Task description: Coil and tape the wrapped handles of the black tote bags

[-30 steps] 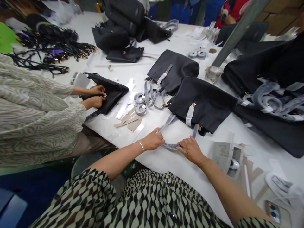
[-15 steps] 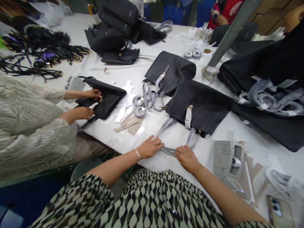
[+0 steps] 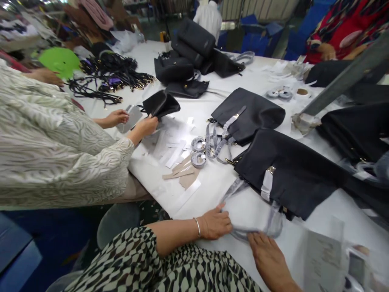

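A black handbag point(image 3: 291, 170) lies flat in front of me, with a white-wrapped buckle tab point(image 3: 267, 183) on its side. Its handle point(image 3: 238, 234), wrapped in clear plastic, loops toward me on the table. My left hand point(image 3: 215, 224) is closed over the left part of this loop, thumb pointing up along it. Against the near edge of the loop lies my right hand point(image 3: 266, 253), its fingers stretched out and touching the handle. The undersides of both hands are hidden. Behind sits a second black handbag point(image 3: 249, 113) with wrapped straps point(image 3: 215, 142).
At left, a co-worker's hands point(image 3: 142, 127) handle a small black bag point(image 3: 161, 104). Wrapped strap coils point(image 3: 198, 158) and paper strips point(image 3: 182, 172) lie between us. A metal post point(image 3: 337, 81) rises at right, near more black bags point(image 3: 355, 129). A grey box point(image 3: 322, 259) stands front right.
The view has swung left, so things appear further right and lower. My right hand's fingers look flatter on the handle. The co-worker's hands have shifted on their bag, which now looks folded up.
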Tool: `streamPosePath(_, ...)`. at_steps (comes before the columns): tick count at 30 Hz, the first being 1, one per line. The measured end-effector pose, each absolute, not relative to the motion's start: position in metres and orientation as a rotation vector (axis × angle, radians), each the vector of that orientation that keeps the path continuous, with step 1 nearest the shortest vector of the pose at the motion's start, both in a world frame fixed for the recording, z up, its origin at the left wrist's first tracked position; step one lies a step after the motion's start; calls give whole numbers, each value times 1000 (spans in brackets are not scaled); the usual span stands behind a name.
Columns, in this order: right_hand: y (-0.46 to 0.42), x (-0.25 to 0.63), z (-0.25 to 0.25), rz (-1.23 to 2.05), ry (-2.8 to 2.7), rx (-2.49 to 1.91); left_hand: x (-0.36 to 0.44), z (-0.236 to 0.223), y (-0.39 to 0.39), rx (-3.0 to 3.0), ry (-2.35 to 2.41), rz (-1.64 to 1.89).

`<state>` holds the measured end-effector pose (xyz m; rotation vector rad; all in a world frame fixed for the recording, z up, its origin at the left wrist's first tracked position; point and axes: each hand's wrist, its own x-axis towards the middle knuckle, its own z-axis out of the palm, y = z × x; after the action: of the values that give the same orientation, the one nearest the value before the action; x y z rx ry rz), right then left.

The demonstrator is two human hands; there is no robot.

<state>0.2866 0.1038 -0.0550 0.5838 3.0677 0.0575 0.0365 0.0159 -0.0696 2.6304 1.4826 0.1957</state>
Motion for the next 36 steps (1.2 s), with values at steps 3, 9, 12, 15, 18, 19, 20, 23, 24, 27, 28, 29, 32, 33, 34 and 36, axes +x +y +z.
streamPosePath(3,113,260,-45,-68,3124,557,25,-73,13,2672,1284,224)
streamPosePath(9,163,120,-6,-310,3190,544,8,-84,7,2652,1292,408)
streamPosePath(12,193,42,4,-223,3170,374,10,-89,7,2610,1307,449)
streamPosePath(15,219,-20,-1,-24,3137,50,11,-92,7,2578,1316,497)
streamPosePath(18,236,-64,-13,99,3071,-310,9,-94,5,2582,1336,539)
streamPosePath(19,240,-75,-17,127,3041,-397,9,-95,5,2587,1343,556)
streamPosePath(20,243,-85,-21,148,3011,-465,8,-95,4,2590,1352,573)
streamPosePath(23,247,-101,-22,133,2959,-582,7,-95,4,2583,1364,603)
streamPosePath(24,246,-100,-20,105,2966,-594,6,-95,5,2572,1362,608)
streamPosePath(27,235,-79,-1,-45,3031,-498,5,-91,8,2538,1321,607)
streamPosePath(28,229,-65,8,-118,3057,-421,4,-90,9,2531,1308,594)
streamPosePath(29,222,-48,18,-196,3081,-324,4,-89,9,2526,1302,572)
streamPosePath(32,199,20,47,-352,3130,73,4,-90,7,2527,1311,493)
streamPosePath(33,191,47,54,-348,3135,219,5,-91,6,2531,1320,476)
streamPosePath(34,183,73,59,-317,3135,361,7,-93,5,2537,1329,462)
streamPosePath(36,165,123,62,-201,3104,635,10,-95,3,2551,1351,434)
